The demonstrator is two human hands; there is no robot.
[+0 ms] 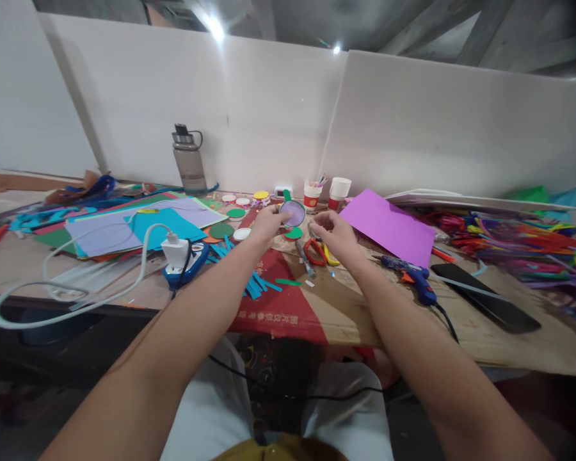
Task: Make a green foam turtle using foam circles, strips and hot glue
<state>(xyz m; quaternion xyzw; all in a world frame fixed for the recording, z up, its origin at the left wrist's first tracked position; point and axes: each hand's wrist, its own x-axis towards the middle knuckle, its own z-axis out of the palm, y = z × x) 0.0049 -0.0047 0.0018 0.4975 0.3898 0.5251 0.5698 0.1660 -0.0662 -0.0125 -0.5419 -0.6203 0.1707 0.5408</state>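
My left hand (269, 224) pinches a round lilac paper disc (292, 215) with a dark rim, and a green tab (287, 195) stands up at its top edge. To its right, my right hand (335, 232) is curled with thumb and fingers drawn together; what lies between the fingertips, if anything, I cannot make out. Just below the disc lies a green paper circle (294, 234). Scissors with red handles (315, 253) rest between the hands, beside a yellow curved piece (331, 255) and a slim pen-like tool (305, 259).
A purple sheet (388, 224), a blue glue gun (415, 278) and a black phone-like slab (484, 298) lie right. Paper cups (340, 189) stand behind. Left are blue strips (255, 285), a corded power socket (185, 266), coloured sheets (105, 230) and a water bottle (189, 163). Pipe cleaners (523, 240) heap far right.
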